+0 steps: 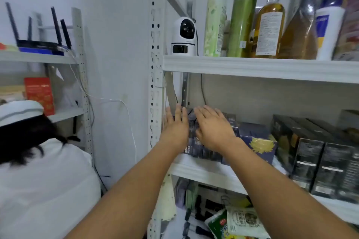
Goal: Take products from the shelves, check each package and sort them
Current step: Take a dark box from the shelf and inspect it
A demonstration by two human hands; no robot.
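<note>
Dark purple boxes (194,137) stand in a row at the left end of the middle shelf (204,172). Both my hands reach over them with fingers straight. My left hand (175,127) lies on the leftmost boxes next to the shelf post. My right hand (212,127) rests flat on top of the boxes just to its right. More purple boxes with a yellow flower print (260,145) sit further right, then black boxes (314,159).
The upper shelf (252,68) carries a white security camera (184,37) and several bottles (270,21). Bagged goods (239,221) lie on the lower level. A person in white with a white cap (19,111) crouches at the left, before another rack with a router (38,44).
</note>
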